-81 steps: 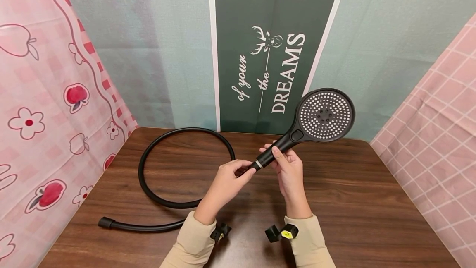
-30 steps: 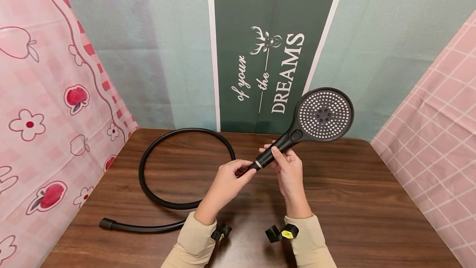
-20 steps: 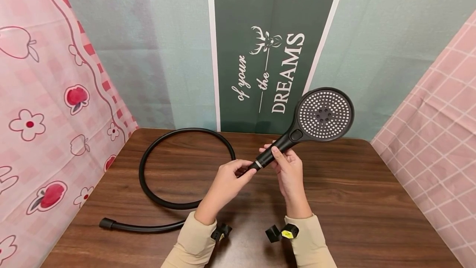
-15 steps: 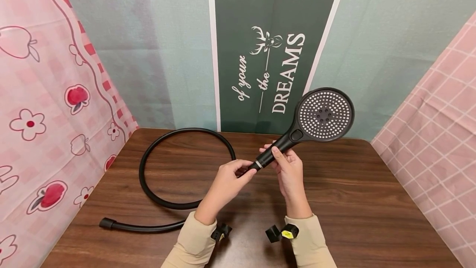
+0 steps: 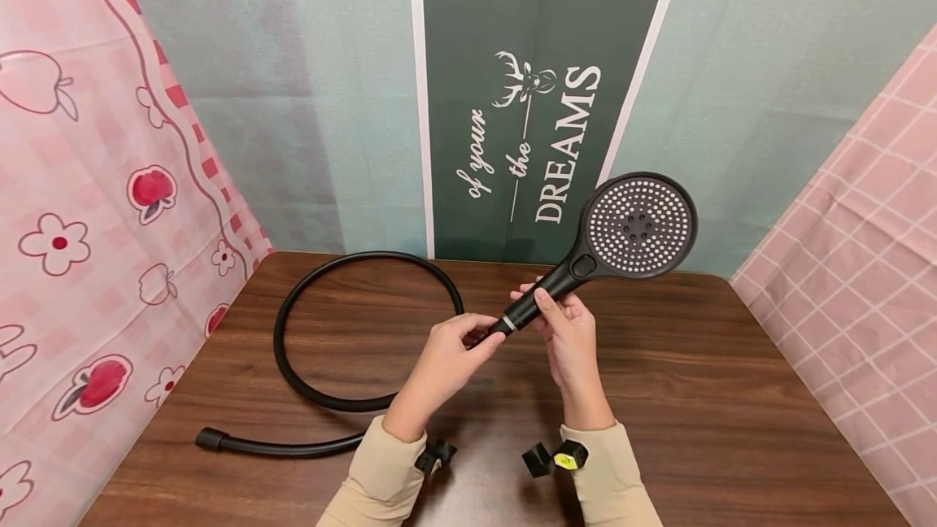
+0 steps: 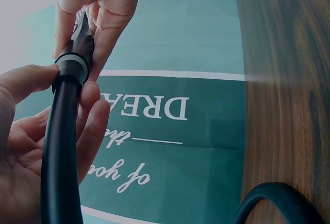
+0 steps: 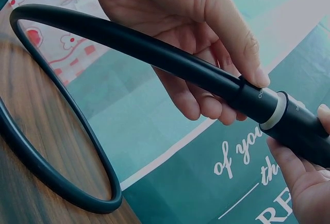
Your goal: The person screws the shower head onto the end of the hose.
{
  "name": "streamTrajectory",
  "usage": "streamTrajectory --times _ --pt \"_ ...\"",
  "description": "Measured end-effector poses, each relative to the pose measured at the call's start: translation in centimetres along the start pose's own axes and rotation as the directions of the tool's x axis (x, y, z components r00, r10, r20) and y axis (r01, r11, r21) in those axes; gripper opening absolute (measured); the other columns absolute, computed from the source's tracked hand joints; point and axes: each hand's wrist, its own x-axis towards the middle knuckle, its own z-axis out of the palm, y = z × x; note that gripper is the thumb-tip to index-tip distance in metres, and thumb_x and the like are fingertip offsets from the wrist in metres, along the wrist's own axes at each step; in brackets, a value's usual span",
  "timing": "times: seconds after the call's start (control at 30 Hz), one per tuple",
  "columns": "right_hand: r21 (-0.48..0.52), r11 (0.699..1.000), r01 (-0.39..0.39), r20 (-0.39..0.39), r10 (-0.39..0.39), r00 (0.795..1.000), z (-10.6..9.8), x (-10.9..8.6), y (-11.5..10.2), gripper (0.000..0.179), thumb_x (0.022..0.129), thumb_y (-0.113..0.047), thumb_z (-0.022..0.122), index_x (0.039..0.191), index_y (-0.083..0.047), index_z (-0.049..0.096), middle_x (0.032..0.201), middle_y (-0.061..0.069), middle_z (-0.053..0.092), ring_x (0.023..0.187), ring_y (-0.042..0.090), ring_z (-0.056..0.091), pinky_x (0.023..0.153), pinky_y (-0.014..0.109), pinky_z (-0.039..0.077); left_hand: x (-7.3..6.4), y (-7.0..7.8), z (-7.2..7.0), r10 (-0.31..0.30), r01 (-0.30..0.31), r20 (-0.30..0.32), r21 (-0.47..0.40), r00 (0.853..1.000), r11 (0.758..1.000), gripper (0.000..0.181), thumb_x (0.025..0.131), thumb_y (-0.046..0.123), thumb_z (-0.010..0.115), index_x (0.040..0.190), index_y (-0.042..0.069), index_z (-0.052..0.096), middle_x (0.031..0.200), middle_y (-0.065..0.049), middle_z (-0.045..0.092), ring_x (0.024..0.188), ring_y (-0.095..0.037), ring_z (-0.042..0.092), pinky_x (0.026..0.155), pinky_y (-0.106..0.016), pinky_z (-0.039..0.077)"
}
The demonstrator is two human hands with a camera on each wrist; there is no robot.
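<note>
A black shower head (image 5: 639,226) with pale nozzles is held up, tilted, its face toward the head camera. My right hand (image 5: 569,340) grips its handle (image 5: 543,298), thumb on the front and fingers behind. My left hand (image 5: 450,360) pinches the end fitting (image 7: 255,100) of a black shower hose (image 5: 278,332) right at the handle's base. A light ring (image 7: 278,109) shows between fitting and handle in the right wrist view. From my left hand the hose loops back over the table; part of it is hidden under my left forearm.
The hose's free end (image 5: 211,438), with its wider fitting, lies at the left front of the brown wooden table (image 5: 695,429). A green curtain with lettering (image 5: 542,128) hangs behind. Pink patterned cloths (image 5: 88,267) stand at both sides.
</note>
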Motion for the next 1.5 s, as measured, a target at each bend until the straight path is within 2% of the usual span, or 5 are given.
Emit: streamTrajectory --times 0.93,1.5 --pt "0.011 1.0 -0.006 0.0 0.006 1.0 -0.13 0.04 0.1 0.011 0.1 -0.01 0.058 0.111 -0.006 0.059 0.099 0.004 0.075 0.095 0.016 0.075 0.086 0.029 0.058 0.02 0.04 -0.05 -0.011 0.011 0.005 -0.008 1.0 1.0 0.023 0.094 0.023 0.069 0.113 0.01 0.073 0.099 -0.004 0.071 0.087 -0.014 0.066 0.075 -0.023 0.054" --pt "0.002 1.0 -0.003 0.004 0.003 1.0 -0.06 0.01 0.01 0.012 0.101 -0.011 0.057 0.112 -0.006 0.059 0.097 -0.001 0.075 0.094 0.013 0.075 0.086 0.029 0.058 0.09 -0.21 0.0 -0.01 0.01 0.003 -0.016 1.0 1.0 0.023 0.094 0.023 0.069 0.112 0.01 0.073 0.097 -0.004 0.071 0.086 -0.013 0.065 0.075 -0.023 0.054"
